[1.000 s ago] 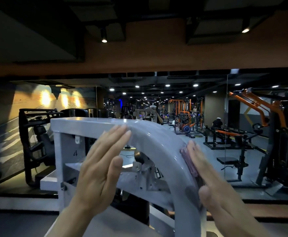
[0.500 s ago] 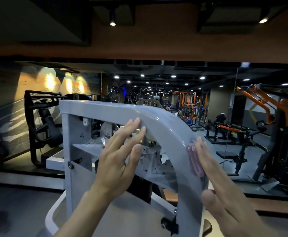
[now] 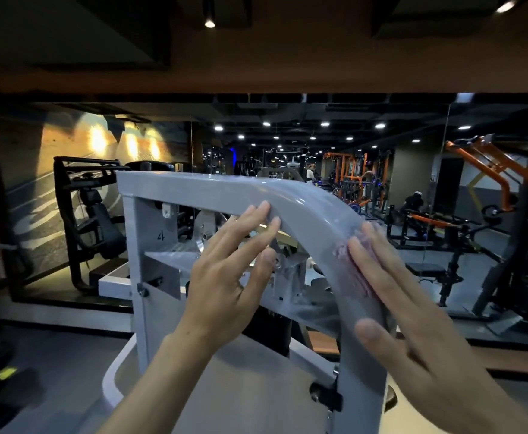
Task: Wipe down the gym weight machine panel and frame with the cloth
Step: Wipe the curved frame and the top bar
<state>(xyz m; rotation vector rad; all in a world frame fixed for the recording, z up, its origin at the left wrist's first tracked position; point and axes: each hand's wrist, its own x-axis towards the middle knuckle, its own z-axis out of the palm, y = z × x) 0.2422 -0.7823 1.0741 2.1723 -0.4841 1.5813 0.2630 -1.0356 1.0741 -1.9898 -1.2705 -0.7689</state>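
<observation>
The grey weight machine frame (image 3: 200,186) runs across the middle and bends down on the right into an upright. A grey panel (image 3: 153,242) marked 4 stands under its left end. My right hand (image 3: 413,314) lies flat, fingers straight, and presses a pink cloth (image 3: 355,270) against the outer side of the bend. Most of the cloth is hidden under the fingers. My left hand (image 3: 225,277) is flat too, and its fingertips touch the inner edge of the bend.
A pulley (image 3: 208,236) and bracket sit inside the frame behind my left hand. A wall mirror behind reflects black and orange gym machines (image 3: 488,183). A black seat machine (image 3: 90,214) stands at the left. Dark floor lies below.
My right hand with the cloth has slid up the bend of the frame. My left hand has moved up with it, and the view has dropped and come closer.
</observation>
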